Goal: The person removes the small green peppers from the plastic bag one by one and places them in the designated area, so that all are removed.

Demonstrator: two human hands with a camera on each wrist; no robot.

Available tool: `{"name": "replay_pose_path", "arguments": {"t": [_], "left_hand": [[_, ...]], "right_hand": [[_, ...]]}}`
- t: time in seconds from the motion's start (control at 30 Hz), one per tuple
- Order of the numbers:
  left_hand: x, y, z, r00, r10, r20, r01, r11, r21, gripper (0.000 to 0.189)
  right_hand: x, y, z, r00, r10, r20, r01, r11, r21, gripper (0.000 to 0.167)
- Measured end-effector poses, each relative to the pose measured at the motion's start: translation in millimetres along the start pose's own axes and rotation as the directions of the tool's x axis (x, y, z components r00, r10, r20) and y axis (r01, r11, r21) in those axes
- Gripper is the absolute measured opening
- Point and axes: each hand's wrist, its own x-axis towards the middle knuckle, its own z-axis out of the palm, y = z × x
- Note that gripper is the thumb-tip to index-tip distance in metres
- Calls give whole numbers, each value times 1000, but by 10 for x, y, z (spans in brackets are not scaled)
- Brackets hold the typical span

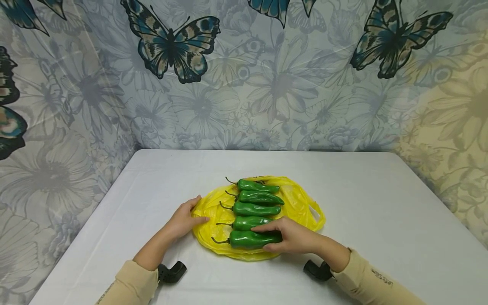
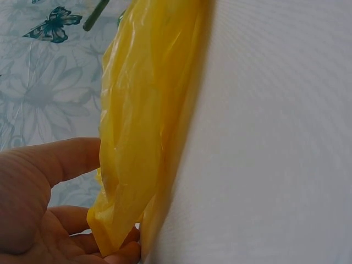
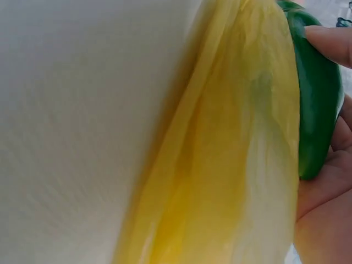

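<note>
A yellow plastic bag [image 1: 297,197] lies flattened on the table with several green peppers in a column on top, their stems pointing left. My left hand [image 1: 184,219] holds the bag's left edge; in the left wrist view the thumb lies against the yellow plastic [image 2: 135,121] and the other fingers reach round its lower corner. At the near end of the column, my right hand [image 1: 297,237] grips the nearest green pepper [image 1: 242,240] by its right end, thumb on the near side and fingers across the far side. The right wrist view shows that pepper [image 3: 316,110] between thumb and palm.
A white-covered table [image 1: 381,212] spreads round the bag. Behind it and at both sides hangs patterned cloth [image 1: 282,93] with butterflies and flowers. Black wrist devices [image 1: 173,272] sit at both cuffs. One bag handle loop [image 1: 318,216] sticks out at the right.
</note>
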Motion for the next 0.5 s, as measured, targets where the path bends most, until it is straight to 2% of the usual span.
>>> {"name": "replay_pose_path", "arguments": {"t": [0.33,0.5], "left_hand": [[-10,2,-4,1000,10,-2,-10,1000,4,76],[3,-4,-4,1000,6,-1,-6,1000,0,76]], "right_hand": [[-32,-33,-95,997,-49,-53,46,997,-60,42],[-67,-29,-155,996,-58,-74,55,997,-47,42]]}}
